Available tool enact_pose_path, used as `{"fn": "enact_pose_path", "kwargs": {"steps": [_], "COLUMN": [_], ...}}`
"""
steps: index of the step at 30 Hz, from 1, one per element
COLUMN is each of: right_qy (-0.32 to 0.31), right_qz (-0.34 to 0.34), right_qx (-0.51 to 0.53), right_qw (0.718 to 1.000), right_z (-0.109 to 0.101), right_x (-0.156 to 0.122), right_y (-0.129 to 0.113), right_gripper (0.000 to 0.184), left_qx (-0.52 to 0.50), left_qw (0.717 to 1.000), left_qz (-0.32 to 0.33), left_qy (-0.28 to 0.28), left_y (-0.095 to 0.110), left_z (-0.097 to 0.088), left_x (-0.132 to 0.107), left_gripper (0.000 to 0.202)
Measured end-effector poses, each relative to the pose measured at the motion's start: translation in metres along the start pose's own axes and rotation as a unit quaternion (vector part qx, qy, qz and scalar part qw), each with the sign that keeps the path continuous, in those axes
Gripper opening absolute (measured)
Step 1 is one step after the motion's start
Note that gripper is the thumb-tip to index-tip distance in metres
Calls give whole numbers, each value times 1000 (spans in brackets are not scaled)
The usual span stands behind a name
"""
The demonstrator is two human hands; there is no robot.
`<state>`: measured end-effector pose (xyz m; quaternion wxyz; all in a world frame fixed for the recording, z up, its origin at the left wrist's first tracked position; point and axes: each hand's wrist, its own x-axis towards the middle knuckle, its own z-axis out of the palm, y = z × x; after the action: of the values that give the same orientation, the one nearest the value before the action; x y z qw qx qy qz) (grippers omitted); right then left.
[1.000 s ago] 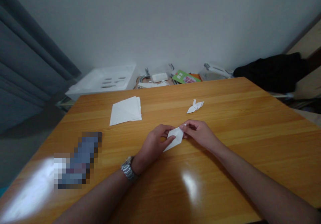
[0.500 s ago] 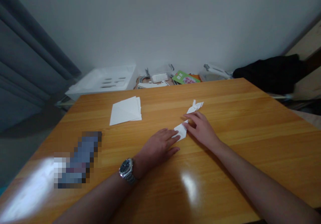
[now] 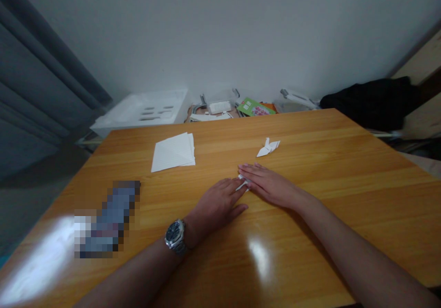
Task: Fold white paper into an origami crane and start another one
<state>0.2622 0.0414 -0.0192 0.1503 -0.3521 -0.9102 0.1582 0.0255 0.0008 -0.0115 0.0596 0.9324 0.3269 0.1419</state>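
Note:
A small piece of folded white paper [image 3: 243, 183] lies on the table, mostly covered by my fingers. My left hand [image 3: 220, 203], with a metal watch [image 3: 175, 235] on the wrist, rests its outstretched fingertips on the paper's left part; the thumb is spread apart. My right hand [image 3: 268, 185] lies flat over the paper's right part, fingers extended to the left and nearly touching the left fingertips. Just beyond the right hand sits a white paper crane [image 3: 268, 147] with its wings spread.
On the wooden table [image 3: 310, 156], a stack of lined white paper sheets [image 3: 172, 153] lies at the back left. A pixelated dark object [image 3: 115, 216] is at the left. Behind the table are a white foam tray [image 3: 151, 108], a green booklet [image 3: 254, 107] and black cloth [image 3: 372, 101].
My right hand has moved left and flattened over the paper, whose right side is now folded over or covered. The paper crane shows fully now. My left hand has barely moved.

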Motion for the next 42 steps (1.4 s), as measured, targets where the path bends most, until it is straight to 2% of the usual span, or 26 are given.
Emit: {"fn": "enact_pose_path", "kwargs": {"steps": [5, 11, 14, 18, 26, 32, 42], "right_qy": [-19, -35, -44, -44, -46, -22, -20], "right_qz": [13, 14, 12, 8, -3, -7, -7], "right_qx": [40, 39, 26, 20, 13, 10, 3], "right_qw": [999, 999, 999, 999, 999, 1000, 1000], "right_z": [3, 0, 1, 2, 2, 5, 3], "right_x": [-2, -4, -5, -6, -7, -9, -9], "right_y": [3, 3, 5, 7, 7, 6, 4], "right_gripper": [52, 51, 52, 53, 56, 57, 57], "left_qx": [-8, -41, -69, -50, -29, -8, 15], "left_qw": [1000, 999, 997, 996, 998, 999, 1000], "left_qz": [-3, 2, -16, -47, -48, -37, 0], "left_qy": [3, 10, 39, 63, 41, 34, -17], "left_y": [0, -2, -5, -8, -9, -11, -18], "left_z": [2, 1, 0, -2, -3, -3, -10], "left_x": [-2, -2, -2, -2, -2, -2, -9], "left_gripper": [53, 49, 42, 40, 42, 44, 45]}}
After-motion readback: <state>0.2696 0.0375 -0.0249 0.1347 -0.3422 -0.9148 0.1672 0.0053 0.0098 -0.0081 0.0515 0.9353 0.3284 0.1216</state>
